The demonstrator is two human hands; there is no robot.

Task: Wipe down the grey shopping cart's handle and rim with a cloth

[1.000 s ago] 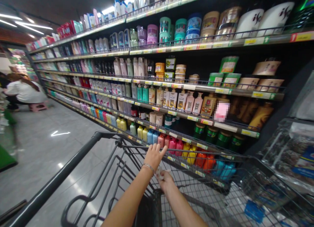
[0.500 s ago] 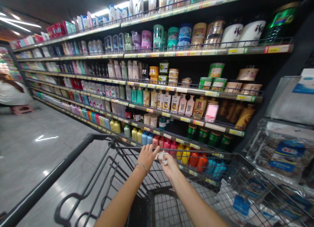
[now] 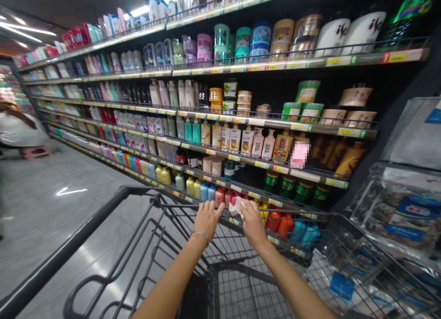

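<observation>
Both my arms reach over a dark metal shopping cart [image 3: 120, 204]. At the cart's far rim, my left hand [image 3: 207, 220] lies palm down with its fingers stretched over the bar and the thumb apart; it holds nothing I can see. A bracelet [image 3: 200, 235] circles that wrist. To its right, my right hand [image 3: 253, 221] pinches a crumpled white tissue [image 3: 236, 207] between thumb and fingers, just above the same rim. Behind the hands, red and pink bottles [image 3: 222, 196] stand on the lowest shelf, partly covered by the right hand and tissue.
A long shelf unit [image 3: 220, 71] full of bottles and jars runs back to the left. Clear plastic packs [image 3: 409, 213] hang at the right, close to the cart. Far left, a person in white [image 3: 17, 130] is near a pink stool [image 3: 34, 151] on the grey floor [image 3: 62, 208].
My right hand has moved right, away from my left hand, carrying the tissue along and turning more palm down. My left hand stays at the rim. The view has shifted slightly.
</observation>
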